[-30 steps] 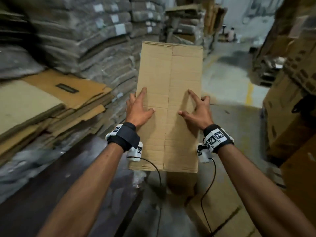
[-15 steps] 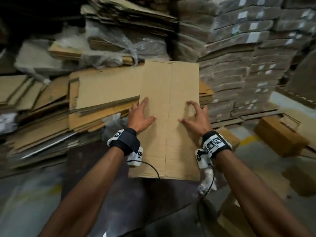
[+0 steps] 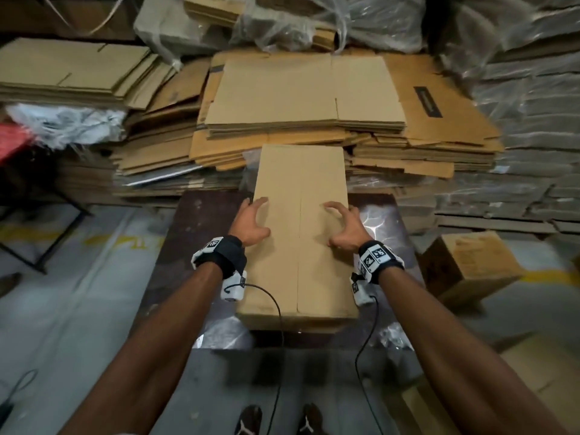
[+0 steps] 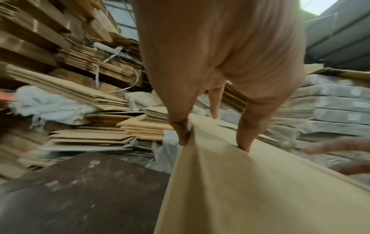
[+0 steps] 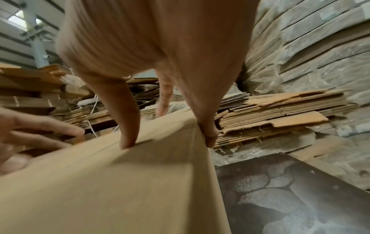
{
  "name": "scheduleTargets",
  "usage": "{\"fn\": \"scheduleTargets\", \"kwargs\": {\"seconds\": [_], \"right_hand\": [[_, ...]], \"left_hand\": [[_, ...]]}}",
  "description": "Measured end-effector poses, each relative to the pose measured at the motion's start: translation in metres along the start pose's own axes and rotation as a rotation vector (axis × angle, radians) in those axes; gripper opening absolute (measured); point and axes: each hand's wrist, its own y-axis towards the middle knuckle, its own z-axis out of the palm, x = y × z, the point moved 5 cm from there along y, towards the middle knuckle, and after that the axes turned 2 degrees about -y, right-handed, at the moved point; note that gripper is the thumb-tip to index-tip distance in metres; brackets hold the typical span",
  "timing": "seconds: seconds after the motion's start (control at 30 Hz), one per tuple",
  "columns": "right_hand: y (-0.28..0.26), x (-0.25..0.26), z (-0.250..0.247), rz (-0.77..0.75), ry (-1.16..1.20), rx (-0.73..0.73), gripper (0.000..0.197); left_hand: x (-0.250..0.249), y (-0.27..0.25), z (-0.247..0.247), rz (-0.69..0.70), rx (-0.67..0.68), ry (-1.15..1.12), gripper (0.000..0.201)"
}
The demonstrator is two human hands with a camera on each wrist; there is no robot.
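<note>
Box carried round, now lowered onto the middle of the dark board, before the cardboard stacks. Left hand and right hand grip its long edges. Set-down looks nearly done.

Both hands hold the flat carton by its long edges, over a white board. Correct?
Not quite. The board under the flat carton is dark brown, not white, as the head view shows. The left hand and right hand do hold the carton by its long edges.
</note>
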Motion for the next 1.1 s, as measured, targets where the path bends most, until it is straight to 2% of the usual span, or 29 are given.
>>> {"fn": "scheduleTargets", "kwargs": {"seconds": [0.17, 0.27, 0.37, 0.47, 0.57, 0.63, 0.87, 0.97, 1.1], "right_hand": [[0.008, -0.015, 0.006, 0.038, -0.002, 0.019, 0.078], [-0.007, -0.007, 0.012, -0.060, -0.195, 0.007, 0.055], [-0.035, -0.012, 0.031, -0.111, -0.397, -0.015, 0.053], [-0.080, -0.024, 0.057, -0.089, -0.475, 0.010, 0.060], [-0.125, -0.032, 0.088, -0.041, -0.484, 0.042, 0.066], [-0.142, -0.034, 0.104, -0.029, -0.498, -0.007, 0.066], [-0.146, -0.026, 0.118, 0.017, -0.498, -0.125, 0.069], [-0.141, -0.016, 0.121, 0.031, -0.469, -0.105, 0.073], [-0.136, -0.015, 0.121, 0.020, -0.434, -0.088, 0.063]], "left_hand": [[0.011, 0.000, 0.002, 0.004, 0.002, 0.068, 0.076], [0.012, -0.014, 0.006, -0.002, 0.052, 0.190, 0.066], [0.009, -0.047, 0.015, 0.029, 0.080, 0.334, 0.062], [0.009, -0.097, 0.031, 0.039, 0.145, 0.360, 0.085], [0.018, -0.143, 0.055, 0.028, 0.311, 0.308, 0.120], [0.025, -0.154, 0.066, 0.080, 0.327, 0.338, 0.132], [0.035, -0.141, 0.065, 0.215, 0.213, 0.363, 0.129], [0.036, -0.130, 0.055, 0.237, 0.177, 0.325, 0.127], [0.035, -0.126, 0.050, 0.263, 0.166, 0.333, 0.120]]}}
